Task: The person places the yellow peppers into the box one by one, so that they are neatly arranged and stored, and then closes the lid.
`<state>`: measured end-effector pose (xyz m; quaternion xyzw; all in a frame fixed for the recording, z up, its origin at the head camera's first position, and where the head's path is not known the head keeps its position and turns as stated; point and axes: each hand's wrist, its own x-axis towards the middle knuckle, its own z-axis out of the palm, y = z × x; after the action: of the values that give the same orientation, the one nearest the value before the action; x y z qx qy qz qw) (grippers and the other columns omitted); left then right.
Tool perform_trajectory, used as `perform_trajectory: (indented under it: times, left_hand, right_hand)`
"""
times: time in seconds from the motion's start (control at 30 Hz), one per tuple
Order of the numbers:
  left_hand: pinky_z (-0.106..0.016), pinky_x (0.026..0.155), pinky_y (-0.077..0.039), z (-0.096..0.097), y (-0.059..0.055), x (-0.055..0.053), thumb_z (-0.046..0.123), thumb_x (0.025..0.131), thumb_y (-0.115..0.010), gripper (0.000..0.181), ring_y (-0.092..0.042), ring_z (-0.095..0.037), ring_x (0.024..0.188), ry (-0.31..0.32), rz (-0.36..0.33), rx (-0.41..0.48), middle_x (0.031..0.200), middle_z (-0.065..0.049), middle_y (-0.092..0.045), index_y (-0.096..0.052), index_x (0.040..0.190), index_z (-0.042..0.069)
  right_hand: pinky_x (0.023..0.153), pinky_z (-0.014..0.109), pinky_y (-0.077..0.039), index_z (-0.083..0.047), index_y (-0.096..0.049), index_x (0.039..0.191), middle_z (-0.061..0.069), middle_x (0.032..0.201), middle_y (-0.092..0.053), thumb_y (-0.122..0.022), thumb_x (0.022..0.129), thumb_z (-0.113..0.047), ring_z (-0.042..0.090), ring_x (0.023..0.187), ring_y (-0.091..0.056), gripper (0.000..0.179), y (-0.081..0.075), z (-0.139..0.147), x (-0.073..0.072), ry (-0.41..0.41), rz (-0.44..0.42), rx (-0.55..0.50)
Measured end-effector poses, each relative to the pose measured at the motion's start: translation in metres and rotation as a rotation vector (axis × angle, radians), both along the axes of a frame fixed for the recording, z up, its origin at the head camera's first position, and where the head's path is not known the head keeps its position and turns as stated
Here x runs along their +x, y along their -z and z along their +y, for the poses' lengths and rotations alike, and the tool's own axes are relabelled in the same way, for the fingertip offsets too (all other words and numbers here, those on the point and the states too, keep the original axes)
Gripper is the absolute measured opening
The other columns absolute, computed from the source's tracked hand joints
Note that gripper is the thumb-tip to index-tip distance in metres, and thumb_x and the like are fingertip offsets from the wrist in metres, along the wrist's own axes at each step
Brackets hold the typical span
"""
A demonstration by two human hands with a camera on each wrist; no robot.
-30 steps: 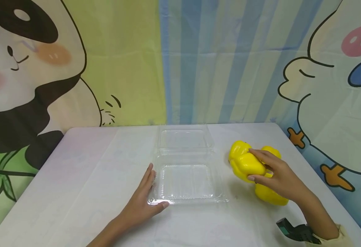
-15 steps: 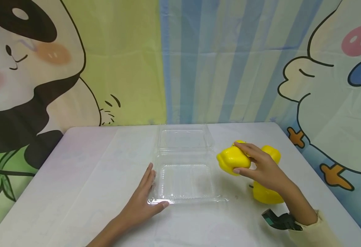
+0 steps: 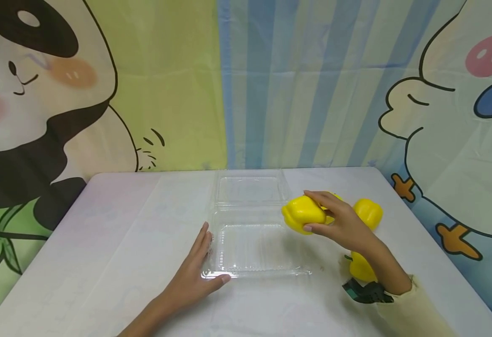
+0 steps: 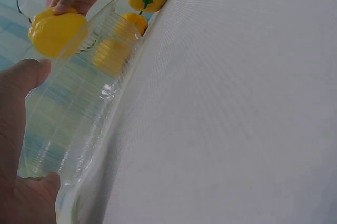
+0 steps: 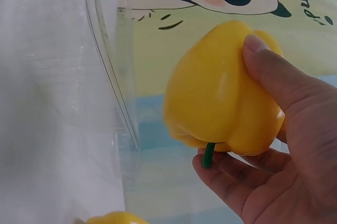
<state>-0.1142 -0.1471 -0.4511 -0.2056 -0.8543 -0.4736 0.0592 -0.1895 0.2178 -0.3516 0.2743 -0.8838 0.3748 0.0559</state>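
Observation:
A yellow bell pepper (image 3: pixel 302 213) with a green stem (image 5: pixel 208 155) is in my right hand (image 3: pixel 344 224), thumb on one side and fingers on the other. It is held up off the table by the right rim of a clear plastic clamshell container (image 3: pixel 254 271), whose lid (image 3: pixel 252 189) lies folded back. My left hand (image 3: pixel 191 276) rests at the container's near left corner, fingers along the side and thumb at the front edge. More yellow peppers are on the table: one (image 3: pixel 369 213) right of my right hand, one (image 3: pixel 360 267) partly behind my forearm, another (image 4: pixel 110 56) seen through the plastic.
A white cloth covers the table (image 3: pixel 103 262). Behind it hangs a printed curtain (image 3: pixel 178 84) with cartoon animals and stripes. A dark wrist strap (image 3: pixel 365 291) sits by the right cuff.
My right hand has lifted the pepper and carried it leftward, from among the other peppers to the container's right rim. The left hand and container have stayed in place.

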Motion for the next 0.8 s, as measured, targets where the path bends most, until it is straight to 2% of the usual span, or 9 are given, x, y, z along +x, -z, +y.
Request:
perform_trajectory:
  times: [0.27,0.6,0.8]
  left_hand:
    - [-0.027,0.110,-0.025,0.000,-0.002,0.000,0.046,0.077,-0.081,0.111,-0.020,-0.021,0.144,-0.005,-0.010,-0.002,0.163,-0.003,-0.001,-0.017,0.152,-0.005]
    - [-0.034,0.110,-0.024,0.001,-0.002,0.000,0.042,0.076,-0.083,0.110,-0.019,-0.021,0.144,-0.028,-0.015,-0.033,0.163,0.006,0.002,-0.018,0.152,-0.005]
    - [-0.033,0.110,-0.023,0.001,0.000,0.001,0.040,0.076,-0.083,0.110,-0.020,-0.022,0.144,-0.031,-0.009,-0.032,0.163,0.006,0.002,-0.019,0.152,-0.005]
  right_hand:
    - [0.094,0.045,-0.052,-0.014,-0.046,0.145,0.005,0.138,-0.050,-0.080,0.081,-0.026,0.022,0.114,-0.052,0.074,0.001,-0.011,-0.007,-0.040,-0.032,-0.038]
    - [0.094,0.042,-0.053,-0.009,-0.047,0.144,0.007,0.137,-0.051,-0.080,0.081,-0.026,0.021,0.113,-0.054,0.074,0.009,-0.024,-0.017,-0.084,-0.040,-0.042]
    - [0.095,0.043,-0.052,-0.012,-0.047,0.145,0.005,0.138,-0.051,-0.080,0.081,-0.028,0.021,0.115,-0.054,0.074,0.012,-0.033,-0.026,-0.111,-0.070,-0.034]
